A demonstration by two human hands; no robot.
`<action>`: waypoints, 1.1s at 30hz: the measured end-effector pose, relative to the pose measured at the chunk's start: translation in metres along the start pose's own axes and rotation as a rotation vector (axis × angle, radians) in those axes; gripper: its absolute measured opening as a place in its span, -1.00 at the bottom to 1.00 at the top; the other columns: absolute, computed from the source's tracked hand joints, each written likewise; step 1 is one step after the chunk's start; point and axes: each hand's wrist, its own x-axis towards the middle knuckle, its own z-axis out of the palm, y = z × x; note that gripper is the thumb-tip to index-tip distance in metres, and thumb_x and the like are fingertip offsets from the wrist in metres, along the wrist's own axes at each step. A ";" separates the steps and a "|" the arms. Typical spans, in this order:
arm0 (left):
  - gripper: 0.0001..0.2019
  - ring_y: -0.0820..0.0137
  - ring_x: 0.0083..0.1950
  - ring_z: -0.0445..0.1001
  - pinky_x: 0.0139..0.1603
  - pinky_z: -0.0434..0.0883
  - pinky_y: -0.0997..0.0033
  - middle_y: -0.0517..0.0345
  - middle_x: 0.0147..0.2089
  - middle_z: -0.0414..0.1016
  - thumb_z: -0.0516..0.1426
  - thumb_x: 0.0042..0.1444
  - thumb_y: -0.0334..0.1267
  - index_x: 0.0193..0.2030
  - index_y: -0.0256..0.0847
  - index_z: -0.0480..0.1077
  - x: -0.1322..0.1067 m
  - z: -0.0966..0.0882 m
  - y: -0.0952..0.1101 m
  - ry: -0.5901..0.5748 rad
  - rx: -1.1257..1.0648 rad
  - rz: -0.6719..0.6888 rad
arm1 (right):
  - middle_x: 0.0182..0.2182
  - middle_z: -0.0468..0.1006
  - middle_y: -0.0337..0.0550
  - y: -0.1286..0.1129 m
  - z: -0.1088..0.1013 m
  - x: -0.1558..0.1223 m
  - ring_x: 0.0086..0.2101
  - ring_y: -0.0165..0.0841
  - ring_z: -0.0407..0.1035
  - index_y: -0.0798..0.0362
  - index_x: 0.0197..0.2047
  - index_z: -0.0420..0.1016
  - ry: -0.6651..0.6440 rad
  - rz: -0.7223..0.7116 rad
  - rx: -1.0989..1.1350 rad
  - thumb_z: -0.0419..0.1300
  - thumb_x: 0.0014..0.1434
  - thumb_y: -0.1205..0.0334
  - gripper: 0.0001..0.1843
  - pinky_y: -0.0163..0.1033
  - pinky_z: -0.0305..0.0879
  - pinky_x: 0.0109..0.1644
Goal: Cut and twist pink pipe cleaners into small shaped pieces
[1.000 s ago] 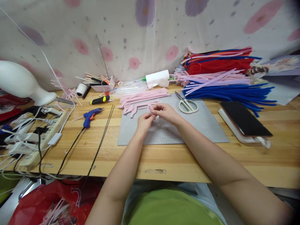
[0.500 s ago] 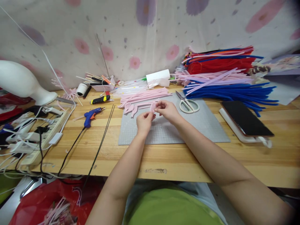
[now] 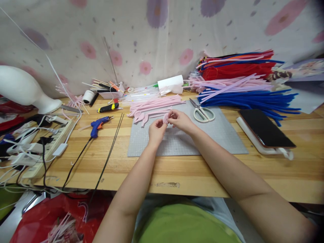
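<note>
Between my two hands is a small bent piece of pink pipe cleaner (image 3: 165,118), partly hidden by my fingers. My left hand (image 3: 157,131) pinches its lower end. From the right, my right hand (image 3: 180,120) grips it with thumb and fingertips. Both hands hover over the grey cutting mat (image 3: 187,145). Just left of them, shaped pink pipe-cleaner pieces (image 3: 141,117) lie on the mat. Behind these rests a bundle of straight pink pipe cleaners (image 3: 157,104). Scissors (image 3: 203,113) with pale handles lie to the right of my right hand.
A blue glue gun (image 3: 98,126), a yellow-black utility knife (image 3: 108,107) and two dark thin rods (image 3: 111,148) lie left. Blue pipe cleaners (image 3: 243,101) are heaped at back right, near a phone (image 3: 265,128). A power strip (image 3: 50,148) with tangled cables occupies the far left.
The pink piece has sunk slightly and turned between my fingers. My left hand has shifted a little up and right, its fingers curling differently; my right hand is slightly lower.
</note>
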 end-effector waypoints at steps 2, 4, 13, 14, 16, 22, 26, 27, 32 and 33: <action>-0.82 0.54 -0.54 0.32 -0.44 0.24 0.53 0.19 -0.53 0.44 0.21 -0.17 -0.20 -0.41 -0.25 0.46 0.000 -0.001 0.000 -0.020 -0.007 -0.017 | -0.58 0.38 -0.29 0.002 0.002 0.000 -0.54 -0.50 0.24 0.07 -0.48 0.29 -0.017 -0.017 -0.044 0.12 -0.17 0.35 -0.91 -0.45 0.17 -0.57; -0.81 0.56 -0.59 0.27 -0.49 0.21 0.53 0.21 -0.58 0.41 0.21 -0.17 -0.17 -0.45 -0.26 0.45 -0.001 -0.003 -0.001 -0.028 0.001 -0.043 | -0.57 0.38 -0.27 0.001 0.002 0.000 -0.53 -0.50 0.23 0.08 -0.50 0.30 -0.003 -0.017 -0.047 0.13 -0.14 0.29 -0.93 -0.44 0.16 -0.57; -0.71 0.55 -0.62 0.29 -0.53 0.26 0.51 0.22 -0.63 0.37 0.26 -0.29 -0.08 -0.58 -0.27 0.36 -0.005 0.000 0.009 -0.070 -0.042 -0.137 | -0.56 0.42 -0.24 -0.003 -0.007 -0.002 -0.52 -0.48 0.28 0.10 -0.49 0.35 -0.150 0.008 0.099 0.21 -0.16 0.17 -0.81 -0.41 0.15 -0.55; -0.71 0.53 -0.60 0.32 -0.53 0.27 0.51 0.20 -0.62 0.38 0.27 -0.31 -0.08 -0.59 -0.28 0.36 -0.006 0.000 0.011 -0.062 -0.061 -0.163 | -0.57 0.42 -0.25 -0.002 -0.007 -0.001 -0.53 -0.49 0.27 0.10 -0.49 0.34 -0.148 0.003 0.103 0.21 -0.16 0.18 -0.82 -0.41 0.14 -0.55; -0.71 0.48 -0.55 0.37 -0.52 0.28 0.49 0.17 -0.60 0.41 0.28 -0.35 -0.10 -0.59 -0.28 0.38 -0.007 0.001 0.014 -0.041 -0.099 -0.205 | -0.58 0.40 -0.26 -0.001 -0.007 0.001 -0.56 -0.50 0.24 0.10 -0.49 0.34 -0.130 -0.016 0.102 0.20 -0.17 0.20 -0.84 -0.40 0.14 -0.55; -0.76 0.43 -0.52 0.41 -0.46 0.30 0.44 0.14 -0.57 0.42 0.27 -0.33 -0.16 -0.57 -0.29 0.40 -0.007 0.003 0.017 -0.004 -0.169 -0.246 | -0.57 0.39 -0.28 -0.004 -0.005 0.000 -0.56 -0.50 0.21 0.09 -0.49 0.35 -0.036 -0.089 -0.025 0.16 -0.15 0.29 -0.91 -0.37 0.12 -0.53; -0.77 0.43 -0.52 0.41 -0.46 0.29 0.45 0.15 -0.58 0.41 0.27 -0.31 -0.17 -0.58 -0.28 0.39 -0.007 0.005 0.016 0.046 -0.184 -0.217 | -0.54 0.42 -0.25 -0.005 -0.002 -0.001 -0.52 -0.49 0.23 0.10 -0.47 0.37 0.063 -0.124 -0.206 0.13 -0.12 0.34 -0.94 -0.34 0.16 -0.43; -0.77 0.43 -0.52 0.41 -0.46 0.29 0.45 0.15 -0.58 0.41 0.27 -0.31 -0.17 -0.58 -0.29 0.39 -0.006 0.005 0.015 0.052 -0.182 -0.217 | -0.53 0.42 -0.24 -0.004 -0.002 0.000 -0.51 -0.48 0.24 0.10 -0.46 0.38 0.076 -0.128 -0.235 0.12 -0.12 0.35 -0.94 -0.34 0.16 -0.41; -0.78 0.43 -0.51 0.42 -0.49 0.28 0.47 0.13 -0.56 0.43 0.26 -0.30 -0.18 -0.56 -0.30 0.40 -0.006 0.003 0.015 0.029 -0.163 -0.265 | -0.52 0.44 -0.23 -0.002 0.000 0.000 -0.49 -0.47 0.27 0.10 -0.44 0.39 0.074 -0.114 -0.236 0.13 -0.11 0.34 -0.92 -0.35 0.18 -0.41; -0.77 0.42 -0.50 0.42 -0.50 0.28 0.48 0.13 -0.56 0.43 0.26 -0.29 -0.17 -0.55 -0.30 0.41 -0.006 0.003 0.015 0.020 -0.156 -0.272 | -0.51 0.44 -0.23 -0.002 0.000 0.000 -0.49 -0.46 0.28 0.10 -0.43 0.39 0.053 -0.093 -0.200 0.13 -0.10 0.32 -0.92 -0.35 0.18 -0.44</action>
